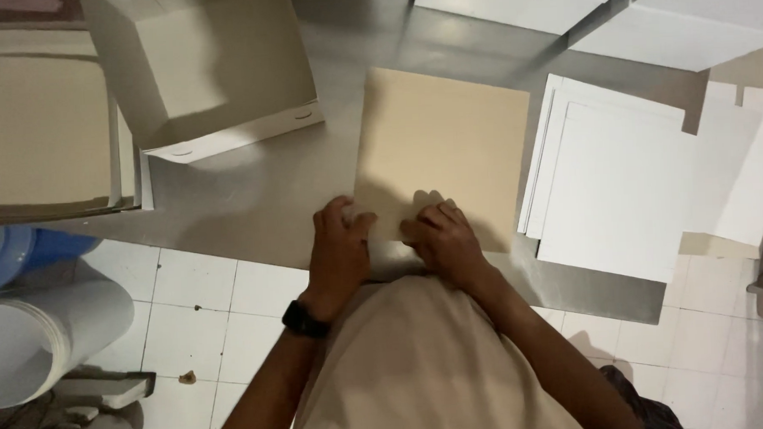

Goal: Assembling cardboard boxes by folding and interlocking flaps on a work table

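**Both hands on near edge of tan cardboard sheet**

Nearest the camera is the person's beige shirt front, with both forearms reaching forward over the near edge of the steel worktop (pixel 254 193).

Edges and open room
- Tan cardboard sheet (pixel 447 144) lies flat on the worktop, its near edge close to the worktop's near edge and slightly skewed to it.
- Bare steel lies to the left of the sheet, between it and the folded white box (pixel 216 68).
- To the right, the stack of white cardboard sheets (pixel 617 181) sits just beside the tan sheet; its near corner overhangs toward the worktop edge.
- More white sheets lie along the far edge and the right side.
- White tiled floor (pixel 199 305) shows below the near edge.

Containers and contents
- Folded white box stands assembled at far left of centre; its inside is not visible.
- A flat tan stack (pixel 40 133) lies at the far left.
- A white roll (pixel 39 336) and a blue container (pixel 28 248) sit at floor level on the left; contents of the container cannot be told.

Hand pose
- Left hand (pixel 340 241), wrist bearing a black watch, is curled with fingers pressing the sheet's near left corner.
- Right hand (pixel 441 238) lies knuckles-up, fingers bent and gripping the near edge, just beside the left hand.
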